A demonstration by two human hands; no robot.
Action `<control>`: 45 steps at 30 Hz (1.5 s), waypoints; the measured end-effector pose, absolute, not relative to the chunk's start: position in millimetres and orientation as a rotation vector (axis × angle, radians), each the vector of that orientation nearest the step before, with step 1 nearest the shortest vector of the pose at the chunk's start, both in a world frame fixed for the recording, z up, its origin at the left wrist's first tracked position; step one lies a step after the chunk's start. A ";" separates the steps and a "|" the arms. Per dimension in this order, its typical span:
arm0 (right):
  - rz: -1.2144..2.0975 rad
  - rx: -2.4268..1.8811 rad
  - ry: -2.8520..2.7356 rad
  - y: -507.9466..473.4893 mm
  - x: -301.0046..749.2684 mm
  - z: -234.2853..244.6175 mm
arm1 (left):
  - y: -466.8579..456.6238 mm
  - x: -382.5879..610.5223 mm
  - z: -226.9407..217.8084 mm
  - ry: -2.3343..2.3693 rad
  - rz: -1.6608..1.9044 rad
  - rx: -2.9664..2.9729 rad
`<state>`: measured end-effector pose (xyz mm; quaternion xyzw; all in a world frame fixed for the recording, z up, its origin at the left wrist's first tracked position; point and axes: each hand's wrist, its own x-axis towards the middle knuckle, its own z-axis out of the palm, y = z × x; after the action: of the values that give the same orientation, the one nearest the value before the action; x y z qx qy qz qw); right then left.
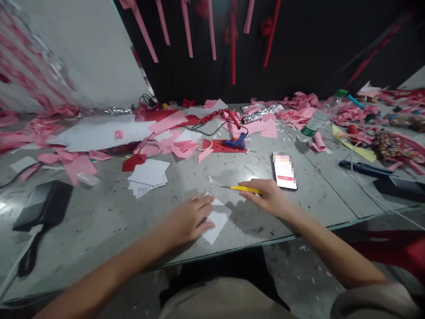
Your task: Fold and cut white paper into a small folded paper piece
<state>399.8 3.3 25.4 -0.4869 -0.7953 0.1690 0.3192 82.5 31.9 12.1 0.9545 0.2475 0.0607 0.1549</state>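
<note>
A small piece of white paper [219,216] lies near the table's front edge, with my left hand [195,217] resting on its left side. The fingers of that hand are stretched out over the paper. My right hand [267,197] grips a yellow craft knife [246,189], its thin blade pointing left above the tabletop, apart from the paper. Just right of the knife lies a phone [286,172] with its screen lit. A stack of white paper pieces [149,176] sits to the left, beyond my left hand.
A blue glue gun [235,141] rests on red paper at the back. Pink paper scraps [179,144] litter the far side. A plastic bottle [315,122] stands at the right, near a dark blue tool [365,168]. A black box [44,204] with a cable sits at left.
</note>
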 end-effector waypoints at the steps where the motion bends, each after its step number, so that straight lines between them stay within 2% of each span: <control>1: 0.455 -1.269 -2.066 9.9 397.8 26.1 | 40.8 83.4 14.9 0.666 0.161 2.749; 7: 0.548 -1.170 -1.953 50.0 384.5 23.7 | 72.5 67.0 11.5 0.844 0.291 2.865; 10: 0.593 -1.117 -1.959 58.2 381.0 13.4 | 72.2 59.4 -1.4 0.887 0.218 2.857; 13: 0.652 -1.049 -2.090 55.7 384.3 7.4 | 70.6 57.7 -6.3 0.814 0.115 2.787; 16: 0.706 -0.967 -2.289 50.7 391.0 11.6 | 73.3 56.0 -5.8 0.736 0.162 2.661; 25: 0.623 -0.990 -2.526 37.7 386.6 10.0 | 70.5 60.5 -18.7 0.834 0.217 2.555; 38: 0.560 -1.045 -2.586 38.1 385.9 11.7 | 67.6 58.9 -26.8 0.813 0.549 2.576; 45: 0.551 -1.037 -2.625 39.2 385.5 13.4 | 68.5 59.0 -23.2 0.830 0.358 2.534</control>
<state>385.5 39.2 13.4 -0.3575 -0.9048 0.1900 0.1324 59.0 68.5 -23.2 0.9181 0.3006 0.1295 0.2236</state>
